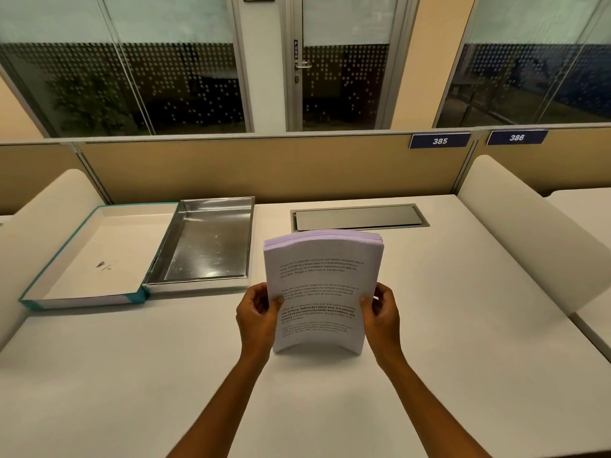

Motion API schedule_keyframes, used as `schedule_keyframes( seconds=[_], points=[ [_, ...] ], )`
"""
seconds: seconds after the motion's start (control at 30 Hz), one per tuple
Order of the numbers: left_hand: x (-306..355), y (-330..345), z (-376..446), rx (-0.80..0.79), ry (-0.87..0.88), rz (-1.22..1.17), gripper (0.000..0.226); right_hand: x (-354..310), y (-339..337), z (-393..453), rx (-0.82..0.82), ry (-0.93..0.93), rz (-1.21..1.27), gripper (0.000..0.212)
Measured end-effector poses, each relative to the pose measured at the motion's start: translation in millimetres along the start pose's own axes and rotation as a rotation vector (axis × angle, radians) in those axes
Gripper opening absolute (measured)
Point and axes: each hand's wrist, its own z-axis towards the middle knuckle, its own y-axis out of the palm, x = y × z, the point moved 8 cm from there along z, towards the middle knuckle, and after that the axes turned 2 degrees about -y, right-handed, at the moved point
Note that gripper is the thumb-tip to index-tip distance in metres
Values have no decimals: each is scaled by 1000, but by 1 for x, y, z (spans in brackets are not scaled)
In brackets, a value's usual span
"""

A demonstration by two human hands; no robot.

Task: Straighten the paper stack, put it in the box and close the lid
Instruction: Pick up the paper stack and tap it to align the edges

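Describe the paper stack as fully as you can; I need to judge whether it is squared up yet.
The paper stack is a thick sheaf of white sheets, the top page printed with black text blocks. It stands upright on its lower edge on the white desk, bowed across its width. The left hand and right hand grip its side edges, thumbs on the front. At the top edge the sheets look slightly stepped, not flush.

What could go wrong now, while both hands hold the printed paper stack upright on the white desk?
1. The printed paper stack bows and its top edges are fanned, so sheets might slip when lifted, because the left hand and the right hand grip only its sides.
2. The open teal-edged cardboard box and the shiny metal tray lie side by side; the stack might go into the wrong one.
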Motion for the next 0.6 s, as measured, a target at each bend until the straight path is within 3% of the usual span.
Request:
schedule_keyframes(
  seconds=[0.17,0.33,0.47,0.6],
  points=[
    [17,7,6,-67,17,-67,24,-30,-3,8,5,-87,39,24],
    [54,18,17,-26,-8,-166,62,-73,1,17,76,-181,118,57],
    [62,23,26,43,-140,-152,85,-91,4,28,173,-112,120,61],
    [56,27,28,55,-229,-107,43,-91,5,35,225,-33,60,57]
  ],
)
